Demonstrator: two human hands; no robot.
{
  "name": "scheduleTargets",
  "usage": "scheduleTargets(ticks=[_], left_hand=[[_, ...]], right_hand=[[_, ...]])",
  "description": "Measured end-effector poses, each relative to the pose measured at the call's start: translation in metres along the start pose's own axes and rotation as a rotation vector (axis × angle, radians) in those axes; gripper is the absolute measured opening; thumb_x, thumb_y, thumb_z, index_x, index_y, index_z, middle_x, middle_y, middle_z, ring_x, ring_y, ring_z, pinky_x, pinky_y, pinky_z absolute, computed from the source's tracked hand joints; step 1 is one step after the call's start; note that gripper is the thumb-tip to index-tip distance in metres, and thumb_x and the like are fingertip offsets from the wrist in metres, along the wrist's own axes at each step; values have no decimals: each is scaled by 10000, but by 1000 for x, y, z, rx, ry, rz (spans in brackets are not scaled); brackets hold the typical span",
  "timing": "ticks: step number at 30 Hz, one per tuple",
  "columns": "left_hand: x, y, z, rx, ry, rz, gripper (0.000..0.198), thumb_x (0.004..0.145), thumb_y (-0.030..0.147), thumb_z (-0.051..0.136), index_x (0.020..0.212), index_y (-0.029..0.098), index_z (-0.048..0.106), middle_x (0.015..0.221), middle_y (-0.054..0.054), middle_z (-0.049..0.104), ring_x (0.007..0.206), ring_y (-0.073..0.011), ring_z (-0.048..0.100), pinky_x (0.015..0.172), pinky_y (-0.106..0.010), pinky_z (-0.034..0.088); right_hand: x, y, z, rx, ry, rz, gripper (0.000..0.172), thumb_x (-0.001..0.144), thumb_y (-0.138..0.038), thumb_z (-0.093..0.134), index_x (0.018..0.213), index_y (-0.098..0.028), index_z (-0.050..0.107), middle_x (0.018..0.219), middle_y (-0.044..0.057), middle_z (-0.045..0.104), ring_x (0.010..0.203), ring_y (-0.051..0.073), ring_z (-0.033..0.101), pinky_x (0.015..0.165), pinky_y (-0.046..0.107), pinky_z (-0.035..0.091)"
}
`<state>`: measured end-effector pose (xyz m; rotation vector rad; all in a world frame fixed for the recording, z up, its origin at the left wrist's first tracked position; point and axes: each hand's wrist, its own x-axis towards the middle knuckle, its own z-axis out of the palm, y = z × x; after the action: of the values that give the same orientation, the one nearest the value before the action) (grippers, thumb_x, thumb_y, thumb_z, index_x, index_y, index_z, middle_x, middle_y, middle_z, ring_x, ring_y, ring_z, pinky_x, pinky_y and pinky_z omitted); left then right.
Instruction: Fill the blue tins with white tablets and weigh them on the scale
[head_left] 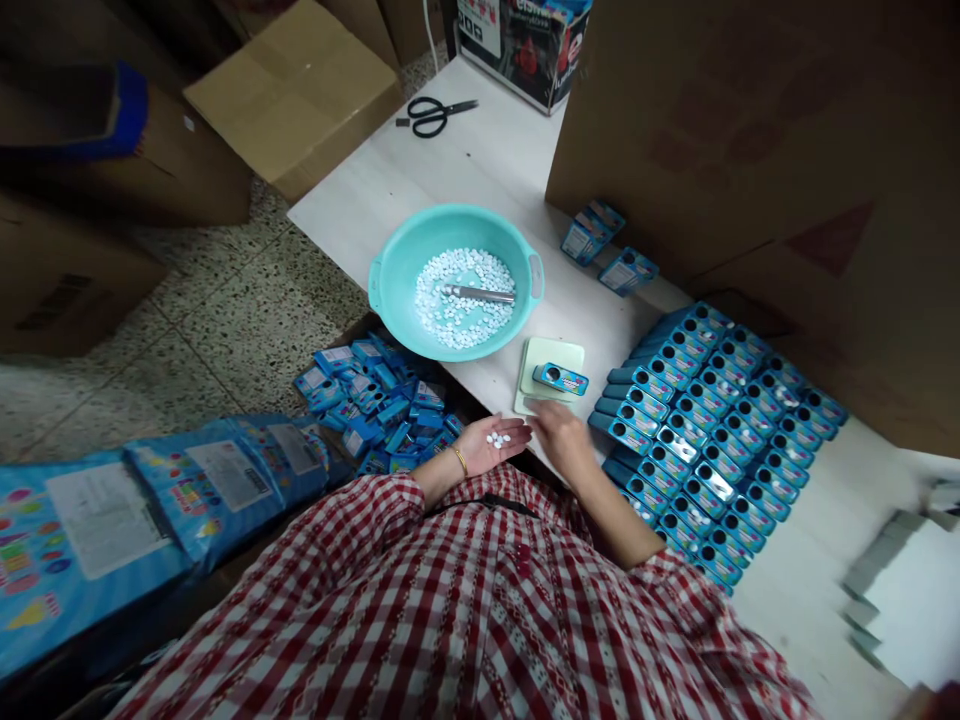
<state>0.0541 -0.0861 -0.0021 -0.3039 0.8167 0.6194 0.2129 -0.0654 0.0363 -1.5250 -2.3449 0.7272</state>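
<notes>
Red-and-white checked shirt; gold bangle

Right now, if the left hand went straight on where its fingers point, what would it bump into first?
Probably the right hand, just ahead of the left hand, though I can't tell if one is higher.

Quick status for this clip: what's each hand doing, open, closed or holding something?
Left hand: open, palm up, white tablets resting on it.
Right hand: blurred; whether open, closed or holding anything cannot be told.
</notes>
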Motion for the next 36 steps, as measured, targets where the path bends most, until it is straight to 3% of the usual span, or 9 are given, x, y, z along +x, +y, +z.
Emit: scheduleTargets(ticks=[5, 10, 14, 19, 23, 29, 33, 36], left_hand=[[3, -7, -4, 7, -65, -86, 456, 835, 443, 389, 980, 64, 598, 893, -144, 643, 848, -202, 600, 835, -341, 402], [0, -11, -4, 64, 63, -115, 452, 863, 409, 348, 1012, 53, 584, 922, -145, 639, 865, -188, 594, 818, -311, 402], [0, -11, 2, 77, 51, -136, 428, 851, 401, 388, 1026, 61, 578, 927, -138, 634, 862, -188, 592, 800, -308, 411], [2, -12, 3, 21, 22, -108, 318, 842, 351, 434, 887, 88, 608, 757, -81, 629, 700, -147, 589, 714, -275, 431], [2, -10, 4, -13, 34, -70, 257, 848, 264, 429, 739, 95, 589, 608, -35, 590, 551, -103, 548, 676, -259, 441], [2, 4, 16, 68, -37, -28, 314, 855, 273, 393, 887, 46, 607, 880, -143, 649, 856, -188, 604, 877, -329, 401], [1, 7, 18, 77, -19, -14, 299, 841, 264, 419, 898, 40, 608, 924, -156, 644, 870, -189, 602, 896, -326, 389], [0, 6, 14, 61, -12, -7, 281, 831, 261, 442, 904, 47, 608, 921, -158, 643, 872, -185, 600, 897, -326, 385]], right_hand=[[-31, -32, 32, 1, -204, -150, 345, 845, -137, 392, 1172, -191, 489, 1109, 110, 552, 994, 246, 516, 806, 375, 478], [-37, -22, 38, 69, -224, -158, 292, 858, -159, 384, 1108, -239, 510, 1025, 84, 571, 962, 224, 534, 792, 376, 499], [-35, -20, 38, 84, -230, -169, 266, 838, -116, 394, 1041, -207, 541, 1066, 102, 555, 964, 221, 543, 797, 377, 502], [-31, -21, 40, 183, -155, -99, 203, 819, -126, 427, 970, -152, 560, 988, 105, 577, 910, 206, 558, 767, 355, 510], [-25, -12, 25, 248, -82, -50, 182, 836, -146, 410, 946, -166, 552, 919, 63, 582, 864, 144, 560, 763, 282, 499], [12, 20, -10, 217, 236, 79, 132, 824, -216, 451, 866, -187, 572, 857, 46, 587, 801, 140, 561, 719, 270, 477], [34, 37, -17, 38, 224, 83, 223, 853, -241, 401, 981, -185, 575, 957, 74, 588, 872, 166, 561, 754, 287, 469], [31, 38, -18, -58, 200, 96, 289, 871, -246, 363, 1090, -188, 541, 1025, 92, 575, 932, 189, 544, 785, 316, 463]])
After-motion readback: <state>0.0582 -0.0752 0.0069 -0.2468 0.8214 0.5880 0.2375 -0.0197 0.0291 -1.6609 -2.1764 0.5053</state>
